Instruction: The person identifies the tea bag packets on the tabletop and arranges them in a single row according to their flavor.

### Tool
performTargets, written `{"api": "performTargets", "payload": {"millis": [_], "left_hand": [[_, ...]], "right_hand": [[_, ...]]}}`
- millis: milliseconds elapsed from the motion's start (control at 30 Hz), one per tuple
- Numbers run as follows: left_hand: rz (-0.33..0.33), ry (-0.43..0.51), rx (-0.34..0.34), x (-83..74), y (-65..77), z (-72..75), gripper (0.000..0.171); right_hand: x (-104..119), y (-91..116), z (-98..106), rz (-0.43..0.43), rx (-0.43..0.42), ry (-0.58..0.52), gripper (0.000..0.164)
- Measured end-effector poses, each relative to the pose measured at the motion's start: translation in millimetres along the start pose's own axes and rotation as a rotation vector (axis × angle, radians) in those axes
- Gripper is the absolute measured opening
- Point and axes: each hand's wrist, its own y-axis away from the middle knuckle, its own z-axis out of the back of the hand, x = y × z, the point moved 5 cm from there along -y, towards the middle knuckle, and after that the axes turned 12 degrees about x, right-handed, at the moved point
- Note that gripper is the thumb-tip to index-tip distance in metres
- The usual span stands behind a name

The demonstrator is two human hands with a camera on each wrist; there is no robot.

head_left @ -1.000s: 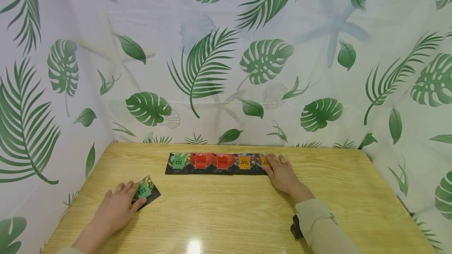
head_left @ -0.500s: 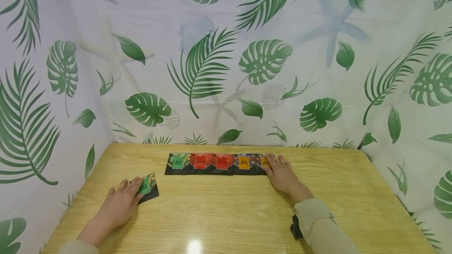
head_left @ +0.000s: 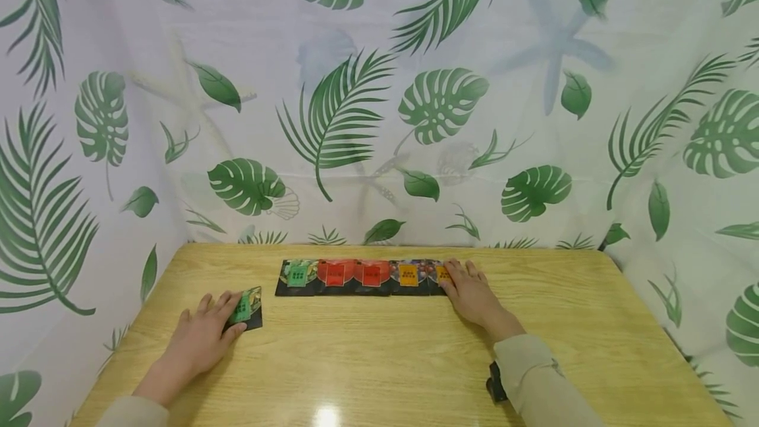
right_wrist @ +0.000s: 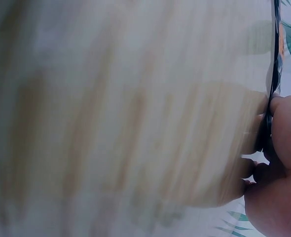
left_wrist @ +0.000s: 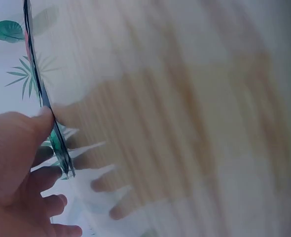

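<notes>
Apart from the row, a small flat black packet with a green label (head_left: 244, 308) lies on the left of the table. My left hand (head_left: 201, 335) holds it at its left side, thumb by the near edge and forefinger over the label. In the left wrist view, the thumb (left_wrist: 42, 121) meets the packet's edge. Along the back runs a row of like packets: one green-labelled (head_left: 298, 275), two red-labelled (head_left: 335, 275) and two orange-labelled (head_left: 409, 275). My right hand (head_left: 474, 295) rests with relaxed fingers over the rightmost orange-labelled packet (head_left: 437, 272), covering part of it.
The wood-grain table (head_left: 367, 354) meets a leaf-print cloth (head_left: 379, 117) at its back edge, with more cloth at both sides. A dark object (head_left: 495, 384) sits beside the right sleeve. Light reflects at the table's front.
The left hand has slid its packet a little away from me and turned it nearly square with the row. My right hand stays on the rightmost packet; the row keeps its place.
</notes>
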Motion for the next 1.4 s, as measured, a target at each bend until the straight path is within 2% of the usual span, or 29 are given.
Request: {"api": "performTargets", "payload": {"millis": [133,367,900,1400], "left_hand": [[0.015,-0.002,0.002,1.6,-0.4,-0.1,0.064],[0.007,0.080,0.058,2.6,-5.6,-3.9,0.068],[-0.026,0.112,0.066,2.4,-21.5,-2.4,0.065],[-0.017,0.151,0.092,2.3,-38.3,-1.4,0.062]], "right_hand": [[0.1,1.0,0.5,0.001,-0.009,-0.002,0.060],[-1.0,1.2,0.7,-0.007,-0.005,0.001,0.060],[-1.0,2.4,0.7,-0.003,-0.004,-0.013,0.060],[0.1,1.4,-0.6,0.001,-0.006,-0.019,0.060]]}}
